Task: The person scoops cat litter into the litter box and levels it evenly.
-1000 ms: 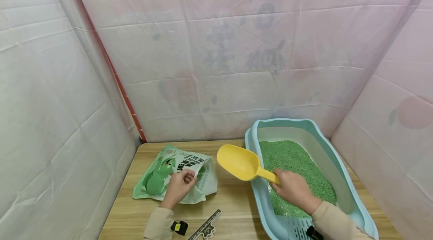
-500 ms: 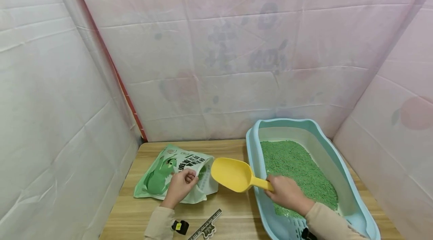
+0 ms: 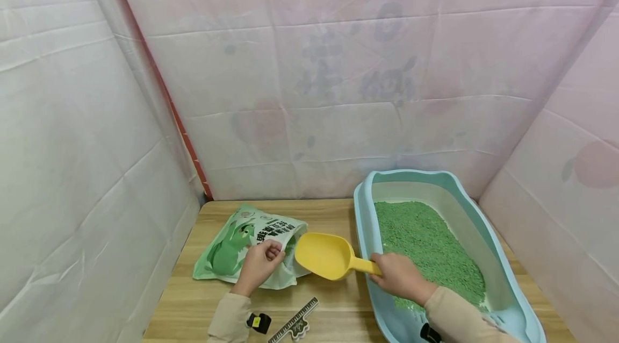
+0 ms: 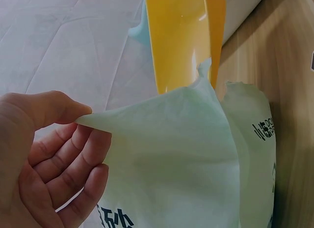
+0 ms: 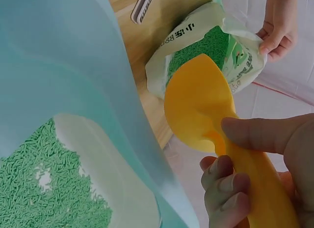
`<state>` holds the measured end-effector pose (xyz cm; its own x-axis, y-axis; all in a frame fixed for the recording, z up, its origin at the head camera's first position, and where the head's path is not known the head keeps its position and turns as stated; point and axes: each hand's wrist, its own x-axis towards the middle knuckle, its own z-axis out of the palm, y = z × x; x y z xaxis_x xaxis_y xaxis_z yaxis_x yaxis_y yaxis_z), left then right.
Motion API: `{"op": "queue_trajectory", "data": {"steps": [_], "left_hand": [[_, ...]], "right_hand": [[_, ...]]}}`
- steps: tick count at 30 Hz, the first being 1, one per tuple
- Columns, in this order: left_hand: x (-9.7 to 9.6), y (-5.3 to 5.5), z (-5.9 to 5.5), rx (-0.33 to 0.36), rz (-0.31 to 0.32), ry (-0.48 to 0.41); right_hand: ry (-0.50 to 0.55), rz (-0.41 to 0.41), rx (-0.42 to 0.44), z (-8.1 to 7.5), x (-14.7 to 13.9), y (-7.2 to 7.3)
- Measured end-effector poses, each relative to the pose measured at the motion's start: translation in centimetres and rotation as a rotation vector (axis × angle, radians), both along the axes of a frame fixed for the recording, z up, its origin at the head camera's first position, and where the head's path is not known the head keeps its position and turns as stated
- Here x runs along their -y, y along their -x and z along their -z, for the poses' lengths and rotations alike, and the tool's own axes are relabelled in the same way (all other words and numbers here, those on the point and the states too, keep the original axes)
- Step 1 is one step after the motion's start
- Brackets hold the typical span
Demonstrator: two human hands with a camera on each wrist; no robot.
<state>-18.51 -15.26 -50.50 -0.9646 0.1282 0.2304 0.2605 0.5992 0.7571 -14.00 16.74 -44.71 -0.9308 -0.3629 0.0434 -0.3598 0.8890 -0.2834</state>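
We find the right hand (image 3: 398,277) gripping the scoop (image 3: 324,255), pointed left at the bag (image 3: 237,246) the left hand (image 3: 261,264) pinches.

In front of you hangs a creased, pink-tinged back sheet (image 3: 338,133) with faint grey lettering. A whiter left sheet (image 3: 72,144) flanks you, a red strip (image 3: 187,141) running down near that corner; the right sheet (image 3: 541,192) bears a blurred pink round print. Soft light falls across your wood-grain tabletop (image 3: 333,311).
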Motion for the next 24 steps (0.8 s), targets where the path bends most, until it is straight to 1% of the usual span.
{"op": "queue_trajectory", "data": {"steps": [7, 12, 17, 24], "left_hand": [[0.0, 0.0, -0.1, 0.011, -0.002, -0.008], [0.0, 0.0, -0.1, 0.010, -0.002, -0.009], [0.0, 0.0, -0.1, 0.011, -0.004, -0.002], [0.0, 0.0, 0.0, 0.012, 0.008, -0.003]], "right_hand": [[0.003, -0.026, 0.066, 0.2, 0.7, 0.2], [-0.017, -0.056, 0.061, 0.4, 1.1, 0.4], [-0.026, -0.069, 0.075, 0.3, 1.6, 0.6], [-0.028, -0.089, 0.133, 0.1, 2.3, 0.9]]}}
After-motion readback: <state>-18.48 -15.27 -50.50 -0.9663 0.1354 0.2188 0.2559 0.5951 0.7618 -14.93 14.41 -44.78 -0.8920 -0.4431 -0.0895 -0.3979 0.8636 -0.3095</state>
